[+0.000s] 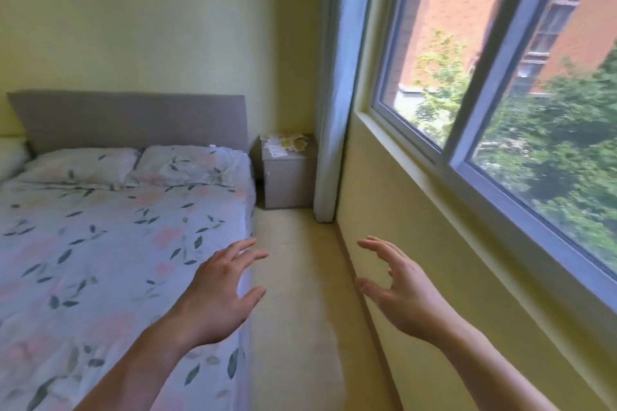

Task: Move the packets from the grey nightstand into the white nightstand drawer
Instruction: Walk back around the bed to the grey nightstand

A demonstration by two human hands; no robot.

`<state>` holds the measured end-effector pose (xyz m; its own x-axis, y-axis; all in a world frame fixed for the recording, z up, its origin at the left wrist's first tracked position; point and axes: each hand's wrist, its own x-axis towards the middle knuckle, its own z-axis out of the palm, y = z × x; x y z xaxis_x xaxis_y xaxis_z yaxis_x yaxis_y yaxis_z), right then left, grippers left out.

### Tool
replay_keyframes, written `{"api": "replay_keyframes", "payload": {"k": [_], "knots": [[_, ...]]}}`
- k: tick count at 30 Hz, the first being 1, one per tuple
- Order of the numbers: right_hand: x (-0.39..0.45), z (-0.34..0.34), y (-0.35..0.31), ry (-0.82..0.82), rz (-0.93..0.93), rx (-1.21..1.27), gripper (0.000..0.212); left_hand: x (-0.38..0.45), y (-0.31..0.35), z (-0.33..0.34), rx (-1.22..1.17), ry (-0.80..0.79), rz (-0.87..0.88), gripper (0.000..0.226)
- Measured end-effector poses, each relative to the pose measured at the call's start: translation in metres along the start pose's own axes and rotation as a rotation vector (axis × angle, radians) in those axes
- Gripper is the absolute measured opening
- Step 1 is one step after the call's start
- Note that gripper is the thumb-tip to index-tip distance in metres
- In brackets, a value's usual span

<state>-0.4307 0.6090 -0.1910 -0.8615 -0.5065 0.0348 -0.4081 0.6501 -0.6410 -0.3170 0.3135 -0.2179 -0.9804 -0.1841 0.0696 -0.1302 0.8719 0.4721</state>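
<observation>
The grey nightstand (287,182) stands in the far corner between the bed and the wall under the window. Several white and yellow packets (286,143) lie scattered on its top. My left hand (220,290) is held out over the bed's edge, fingers spread and holding nothing. My right hand (399,289) reaches forward beside the wall, fingers relaxed and empty. Both hands are far short of the nightstand. The white nightstand is not in view.
A bed (110,227) with a floral cover and two pillows fills the left. A narrow strip of beige floor (297,277) runs between bed and wall toward the nightstand. A large window (500,93) lines the right wall, with a curtain (337,110) in the corner.
</observation>
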Motion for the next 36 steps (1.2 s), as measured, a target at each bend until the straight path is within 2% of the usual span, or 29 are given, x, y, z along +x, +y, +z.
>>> {"api": "replay_keyframes", "payload": {"k": [7,19,29,36], "knots": [[0.153,0.015,0.0,-0.059,-0.114,-0.023,0.06,0.106,-0.069,-0.011,-0.047,0.086,-0.129,0.051],[0.381,0.033,0.008,-0.079,-0.099,0.023,0.057,0.331,-0.131,-0.041,-0.035,0.021,-0.122,0.052],[0.577,0.046,0.065,-0.119,-0.109,0.074,0.057,0.514,-0.167,-0.034,-0.005,0.002,-0.142,0.048],[0.738,0.03,0.101,-0.176,-0.132,0.092,0.058,0.653,-0.188,-0.029,0.005,0.01,-0.223,0.048]]}}
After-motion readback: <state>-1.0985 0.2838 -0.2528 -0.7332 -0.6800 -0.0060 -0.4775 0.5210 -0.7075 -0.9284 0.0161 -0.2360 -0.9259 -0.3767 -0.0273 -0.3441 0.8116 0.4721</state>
